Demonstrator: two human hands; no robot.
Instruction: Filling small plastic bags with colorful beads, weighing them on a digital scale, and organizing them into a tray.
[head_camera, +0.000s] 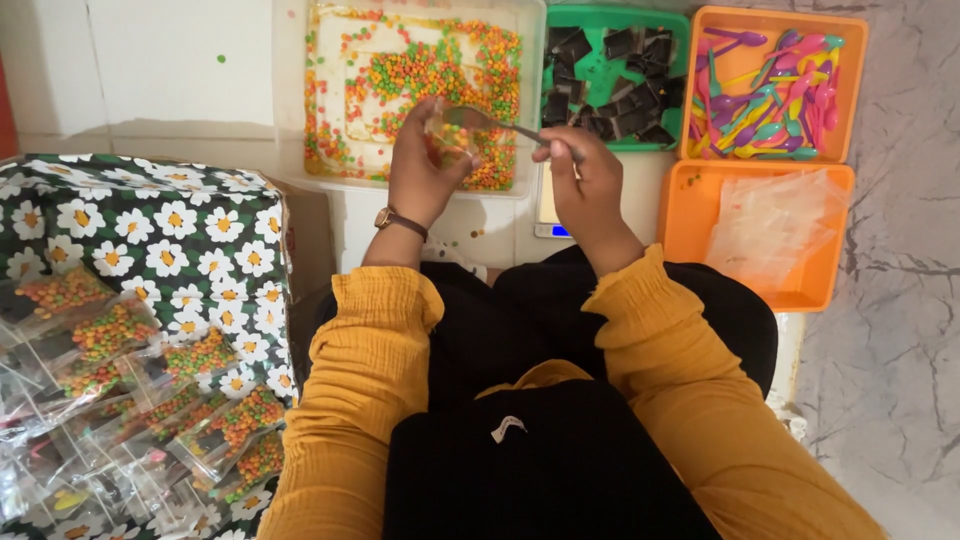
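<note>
Orange, green and yellow candy beads fill the clear rectangular plastic tub (420, 25) at the far edge of the work surface, where the left hand (420, 170) curls its fingers around a small clear plastic pouch (447, 133), thumb pressed against its side. The right hand (585, 185) pinches the handle of a metal spoon (490, 122) between closed fingers, the bowl tipped at the pouch's mouth above the tub. A brown-strapped wristwatch (398, 220) circles the left wrist. To the right sit a green tray of dark squares (612, 75), an orange tray of coloured plastic spoons (770, 85) and an orange tray of empty clear bags (765, 235). Filled pouches (150, 400) lie on a daisy-print cloth (170, 230) at left.
</note>
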